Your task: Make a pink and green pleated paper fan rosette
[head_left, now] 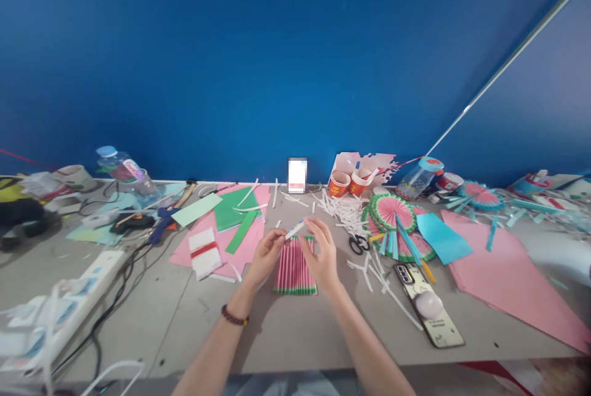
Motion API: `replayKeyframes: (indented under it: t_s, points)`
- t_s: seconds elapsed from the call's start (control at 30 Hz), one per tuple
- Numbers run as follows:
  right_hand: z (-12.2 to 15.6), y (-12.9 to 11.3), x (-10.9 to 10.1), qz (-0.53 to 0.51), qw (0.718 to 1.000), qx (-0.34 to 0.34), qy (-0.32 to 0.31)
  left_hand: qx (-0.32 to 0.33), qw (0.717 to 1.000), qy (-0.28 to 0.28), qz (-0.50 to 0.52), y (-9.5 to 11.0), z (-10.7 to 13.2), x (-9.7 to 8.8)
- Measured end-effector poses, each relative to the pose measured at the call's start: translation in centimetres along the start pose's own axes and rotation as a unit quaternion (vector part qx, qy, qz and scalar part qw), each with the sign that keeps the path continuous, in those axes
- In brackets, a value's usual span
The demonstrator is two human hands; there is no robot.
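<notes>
A piece of paper pleated like a fan (296, 266), pink with green and white edges, lies on the table between my hands. My left hand (265, 255) pinches a small white strip (294, 231) with faint bluish marks, held just above the pleated paper's far edge. What the strip is exactly I cannot make out. My right hand (323, 255) is curved over the paper's right side, thumb and fingers apart. Its fingertips are close to the strip's far end; whether they touch it is unclear.
Black-handled scissors (359, 244), white paper scraps (341, 208) and finished round paper fans (393, 214) lie to the right, with a phone (427, 303) nearer. Pink and green sheets (237, 208), a white packet (204, 252) and a power strip (69, 310) are left.
</notes>
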State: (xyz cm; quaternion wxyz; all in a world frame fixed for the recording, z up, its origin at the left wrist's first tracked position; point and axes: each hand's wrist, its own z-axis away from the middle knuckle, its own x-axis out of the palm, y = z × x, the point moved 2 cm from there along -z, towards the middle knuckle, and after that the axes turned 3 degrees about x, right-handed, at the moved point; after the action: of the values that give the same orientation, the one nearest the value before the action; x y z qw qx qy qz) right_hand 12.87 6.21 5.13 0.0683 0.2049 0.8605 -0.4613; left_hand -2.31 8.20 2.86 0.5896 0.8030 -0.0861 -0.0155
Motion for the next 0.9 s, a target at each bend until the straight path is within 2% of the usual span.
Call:
replayKeyframes:
  t_s: [0.23, 0.5, 0.63, 0.77, 0.9]
  points:
    - [0.5, 0.3, -0.5, 0.025, 0.998, -0.036, -0.038, 0.000, 0.999, -0.003, -0.046, 0.1, 0.1, -0.1]
    - [0.9, 0.2, 0.0, 0.018, 0.997, -0.048, -0.055, 0.053, 0.994, -0.006, -0.100, 0.0, 0.0, -0.1]
    - [1.1, 0.5, 0.0, 0.062, 0.994, -0.075, -0.056, 0.031, 0.994, 0.002, -0.101, -0.4, 0.0, -0.3]
    - [1.2, 1.1, -0.1, 0.081, 0.991, -0.067, -0.084, -0.002, 0.995, 0.060, -0.079, -0.4, -0.1, -0.5]
    - [1.2, 1.2, 0.2, 0.038, 0.991, -0.069, -0.110, -0.017, 0.990, 0.115, -0.077, -0.3, -0.2, -0.8]
